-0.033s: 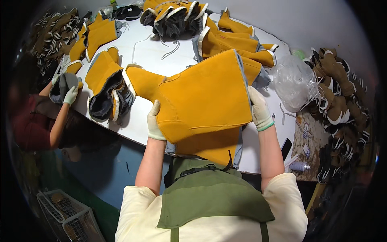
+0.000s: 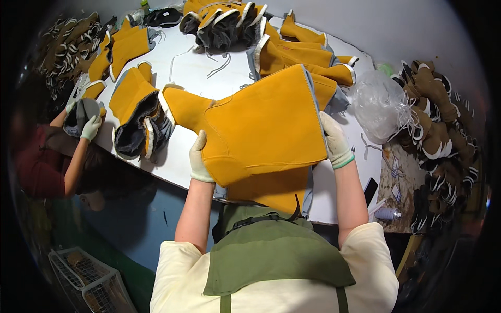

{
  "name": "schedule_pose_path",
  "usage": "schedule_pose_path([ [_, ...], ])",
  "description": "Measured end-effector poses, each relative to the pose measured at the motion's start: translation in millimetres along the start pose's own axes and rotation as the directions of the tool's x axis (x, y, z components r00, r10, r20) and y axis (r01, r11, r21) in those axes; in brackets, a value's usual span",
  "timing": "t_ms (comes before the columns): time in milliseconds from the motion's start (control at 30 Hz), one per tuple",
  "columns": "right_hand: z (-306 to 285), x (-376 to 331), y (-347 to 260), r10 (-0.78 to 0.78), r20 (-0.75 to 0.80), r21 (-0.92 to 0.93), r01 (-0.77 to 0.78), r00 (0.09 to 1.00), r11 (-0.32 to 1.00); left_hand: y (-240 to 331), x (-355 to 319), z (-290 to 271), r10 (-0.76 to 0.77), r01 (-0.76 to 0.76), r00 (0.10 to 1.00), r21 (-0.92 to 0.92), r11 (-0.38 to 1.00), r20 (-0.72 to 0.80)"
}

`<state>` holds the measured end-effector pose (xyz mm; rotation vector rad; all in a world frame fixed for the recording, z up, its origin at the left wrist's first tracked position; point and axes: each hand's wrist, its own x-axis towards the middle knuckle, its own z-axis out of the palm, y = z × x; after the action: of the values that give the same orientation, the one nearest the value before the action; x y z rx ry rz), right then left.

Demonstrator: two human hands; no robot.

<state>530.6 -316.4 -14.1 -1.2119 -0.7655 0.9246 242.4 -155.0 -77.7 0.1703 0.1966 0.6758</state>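
The left hand (image 2: 200,159), in a pale work glove, is closed on the lower left edge of a large yellow suede boot upper (image 2: 255,125); thumb and fingers pinch the material. The right hand (image 2: 335,142), gloved the same way with a green cuff band, is closed on the right edge of the same piece, near its grey-lined opening. Both hands hold the boot upper flat, spread between them, raised above the near edge of the white table (image 2: 193,73). The toe section points left; the shaft opening faces right.

A second yellow piece (image 2: 271,189) lies directly beneath the held one, overhanging the table edge toward the green apron (image 2: 271,255).

On the table to the left sits a boot upper with dark lining (image 2: 136,117). Further yellow uppers (image 2: 308,57) are stacked behind the held piece and along the far edge. A bundle of clear plastic (image 2: 381,107) lies to the right, just beside a pile of brown pieces (image 2: 438,120).

At the left edge, another person's gloved hand (image 2: 90,128) grips a grey item (image 2: 79,113).
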Motion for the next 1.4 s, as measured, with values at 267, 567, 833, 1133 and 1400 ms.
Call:
schedule_pose_path([
  [267, -20, 5, -6, 0.187, 0.025, -0.023, -0.186, 0.982, 0.982, -8, 4, 16, -0.093, 0.093, 0.996, -0.021, 0.995, 0.004],
  [567, -43, -8, 14, -0.122, 0.146, -0.479, 0.178, 0.982, 0.86, -20, 14, 23, -0.107, 0.108, 0.989, 0.005, 0.994, -0.103],
  [833, -68, -38, 17, 0.135, -0.086, 0.026, -0.133, 0.987, 0.991, -33, 10, 39, -0.092, 0.102, 0.994, 0.189, 0.977, -0.058],
  [1133, -41, -53, 3, -0.28, -0.123, -0.717, 0.11, 0.952, 0.688, -43, -25, 23, 0.227, -0.053, 0.939, 0.542, 0.839, -0.258],
  [1400, -81, -51, 13, -0.271, -0.279, -0.379, 0.154, 0.921, 0.913, -25, -73, 10, 0.444, -0.309, 0.885, 0.535, 0.786, -0.141],
])
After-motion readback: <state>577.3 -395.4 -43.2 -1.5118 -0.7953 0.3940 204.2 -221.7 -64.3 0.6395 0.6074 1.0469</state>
